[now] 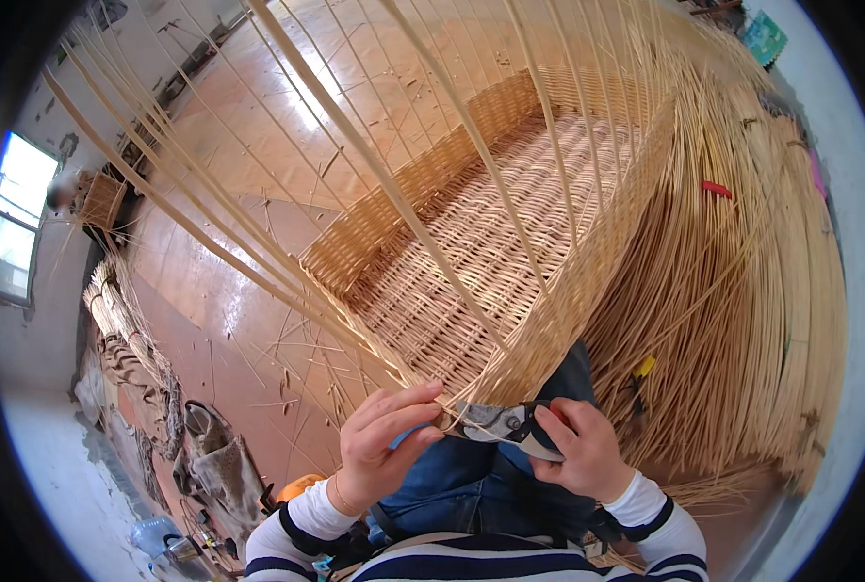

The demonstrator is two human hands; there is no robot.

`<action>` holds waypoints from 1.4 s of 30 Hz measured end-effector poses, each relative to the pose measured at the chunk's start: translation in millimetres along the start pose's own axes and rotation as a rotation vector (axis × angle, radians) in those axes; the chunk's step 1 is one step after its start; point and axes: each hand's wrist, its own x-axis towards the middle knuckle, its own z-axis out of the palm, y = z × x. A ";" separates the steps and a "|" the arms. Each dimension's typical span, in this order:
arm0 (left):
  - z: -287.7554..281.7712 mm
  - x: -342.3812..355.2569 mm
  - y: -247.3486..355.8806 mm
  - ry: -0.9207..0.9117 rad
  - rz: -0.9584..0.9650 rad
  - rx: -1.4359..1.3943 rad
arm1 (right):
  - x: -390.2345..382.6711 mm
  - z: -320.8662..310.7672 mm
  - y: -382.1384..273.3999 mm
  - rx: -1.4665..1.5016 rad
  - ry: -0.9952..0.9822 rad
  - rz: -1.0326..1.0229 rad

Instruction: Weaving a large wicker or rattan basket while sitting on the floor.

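Observation:
A pale woven wicker basket (471,252) with long upright stakes lies across my lap. My right hand (573,446) is closed on a pair of pruning shears (490,422), whose blades are at the basket's near corner, among some thin strands. My left hand (389,436) pinches thin cane strands (449,414) at that same corner, just left of the blade tips.
Long loose canes (714,310) are piled on the right. A bundle of canes (112,301) and crumpled sacking (209,446) lie along the left wall, near a plastic jug (156,533). Cane scraps are scattered on the floor (199,291). A small woven basket (100,202) stands by the window.

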 end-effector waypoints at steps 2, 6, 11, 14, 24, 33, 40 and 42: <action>0.6 -0.1 -0.4 0.001 -0.004 0.003 | -2.2 -5.6 3.5 -0.021 -0.009 -0.032; 1.0 -2.0 -0.1 0.015 -0.001 0.012 | -9.6 -11.6 2.5 0.001 -0.054 -0.032; 2.5 -6.3 2.3 0.072 0.047 0.188 | -29.2 -6.6 7.8 0.001 -0.023 0.048; 0.6 -4.0 1.9 0.040 0.122 0.356 | -38.6 -8.2 7.5 -0.018 -0.050 0.123; -3.7 8.3 10.5 -0.111 0.143 0.473 | -55.9 6.9 0.0 0.063 -0.064 0.221; -9.6 9.0 12.9 -0.130 0.061 0.280 | -64.6 14.2 0.3 0.089 -0.054 0.248; -9.9 27.2 29.8 -0.191 0.046 0.334 | -58.2 5.1 -5.8 0.323 -0.010 0.391; -5.5 33.2 32.8 -0.220 -0.052 0.348 | -40.2 -4.8 -6.8 0.470 -0.035 0.377</action>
